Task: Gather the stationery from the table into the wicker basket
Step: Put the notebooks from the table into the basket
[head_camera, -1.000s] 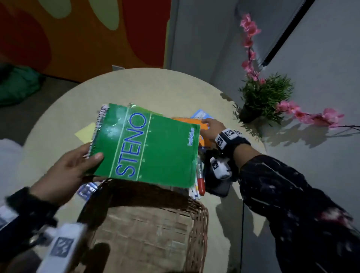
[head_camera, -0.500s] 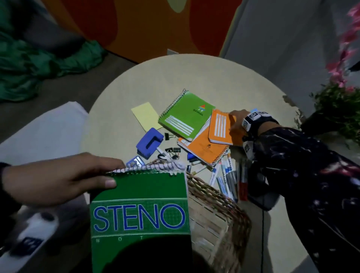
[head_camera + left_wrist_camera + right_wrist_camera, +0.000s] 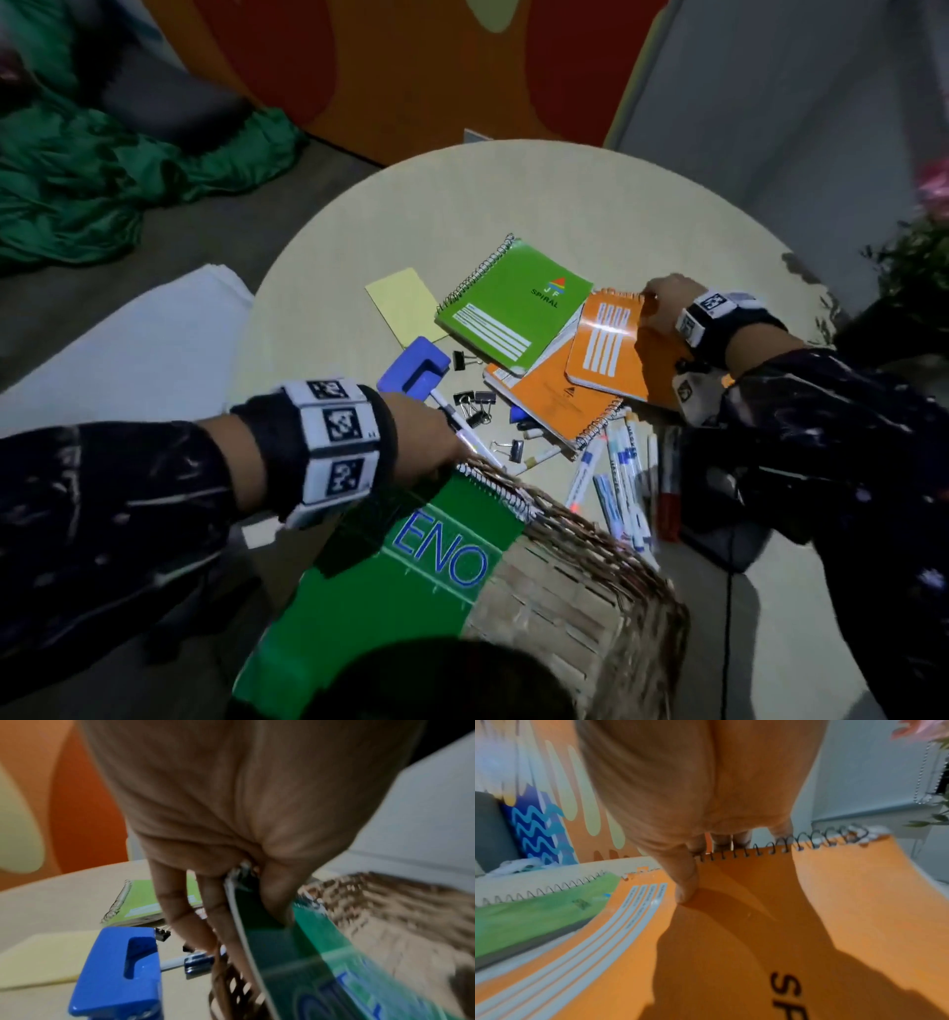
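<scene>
- Left hand (image 3: pixel 421 437) pinches steno pad (image 3: pixel 411 560) at its spiral, half inside wicker basket (image 3: pixel 606 606); letting go crooked could tip it out.
- Right hand (image 3: pixel 662 308) grips orange notebook (image 3: pixel 808 902); dragging it may scatter markers (image 3: pixel 621 483).

steno pad (image 3: pixel 411 555): title part-hidden | right hand (image 3: pixel 662 303): fingertips hidden

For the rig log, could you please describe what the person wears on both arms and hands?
Both hands are bare. The left hand and right hand each have a black wristband set with white blocks bearing black square markers. Both sleeves are dark with pale streaks and specks. A dark camera unit hangs beneath the right wrist.
</scene>
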Demonstrator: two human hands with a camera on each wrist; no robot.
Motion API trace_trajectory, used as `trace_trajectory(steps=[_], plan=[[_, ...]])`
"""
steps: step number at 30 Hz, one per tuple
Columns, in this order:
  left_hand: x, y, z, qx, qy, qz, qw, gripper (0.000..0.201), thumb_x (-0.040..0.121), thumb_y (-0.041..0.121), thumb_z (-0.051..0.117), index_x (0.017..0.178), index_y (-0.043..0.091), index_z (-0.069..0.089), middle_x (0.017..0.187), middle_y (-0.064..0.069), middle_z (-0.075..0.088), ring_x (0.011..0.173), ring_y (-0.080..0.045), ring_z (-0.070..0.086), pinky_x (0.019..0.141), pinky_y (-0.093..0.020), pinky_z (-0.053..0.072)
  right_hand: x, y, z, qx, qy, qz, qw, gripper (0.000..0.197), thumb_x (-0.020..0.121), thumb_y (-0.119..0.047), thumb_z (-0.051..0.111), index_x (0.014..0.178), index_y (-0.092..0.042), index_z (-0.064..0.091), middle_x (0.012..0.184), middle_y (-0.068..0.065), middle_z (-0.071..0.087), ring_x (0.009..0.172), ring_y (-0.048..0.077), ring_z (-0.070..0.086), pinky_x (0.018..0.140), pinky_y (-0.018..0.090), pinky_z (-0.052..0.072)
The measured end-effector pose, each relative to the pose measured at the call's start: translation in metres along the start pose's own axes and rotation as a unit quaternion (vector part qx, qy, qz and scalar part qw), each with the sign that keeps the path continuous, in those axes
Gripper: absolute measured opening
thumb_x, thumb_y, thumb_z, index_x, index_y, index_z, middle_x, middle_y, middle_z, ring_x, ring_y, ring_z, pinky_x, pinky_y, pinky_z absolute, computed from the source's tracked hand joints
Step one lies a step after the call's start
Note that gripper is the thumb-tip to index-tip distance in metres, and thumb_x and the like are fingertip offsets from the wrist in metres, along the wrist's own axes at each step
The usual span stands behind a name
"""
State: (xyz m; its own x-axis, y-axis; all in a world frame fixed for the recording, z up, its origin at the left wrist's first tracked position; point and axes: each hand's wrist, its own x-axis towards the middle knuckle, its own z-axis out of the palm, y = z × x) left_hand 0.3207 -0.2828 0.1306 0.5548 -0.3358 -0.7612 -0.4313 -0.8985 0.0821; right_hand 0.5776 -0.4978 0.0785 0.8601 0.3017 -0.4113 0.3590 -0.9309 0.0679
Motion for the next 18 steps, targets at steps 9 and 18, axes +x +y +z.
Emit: trace_trajectory(steps=[9,18], plan=[[-0.003,0.0,0.06,0.052,0.308,0.016,0.95,0.059,0.07,0.014,0.072,0.125,0.015,0.051,0.119,-0.017,0.061,0.104,-0.032,0.062,0.065,-0.038,0.06,-0.075,0.012,-0.081,-0.002,0.099,-0.071,0.993,0.027,0.089,-0.011,0.054,0.115,-0.009,0.059,0.119,0.019,0.062,0.105,0.038,0.058,0.083,0.038,0.044],[-0.048,-0.003,0.124,0.047,0.292,-0.053,0.954,0.038,0.066,0.027,0.062,0.101,0.013,0.071,0.117,-0.023,0.065,0.094,-0.036,0.067,0.063,-0.041,0.058,-0.204,0.009,-0.105,0.206,0.263,0.021,0.942,0.021,0.091,-0.012,0.053,0.112,-0.008,0.052,0.114,0.024,0.061,0.105,0.038,0.059,0.09,0.051,0.048]])
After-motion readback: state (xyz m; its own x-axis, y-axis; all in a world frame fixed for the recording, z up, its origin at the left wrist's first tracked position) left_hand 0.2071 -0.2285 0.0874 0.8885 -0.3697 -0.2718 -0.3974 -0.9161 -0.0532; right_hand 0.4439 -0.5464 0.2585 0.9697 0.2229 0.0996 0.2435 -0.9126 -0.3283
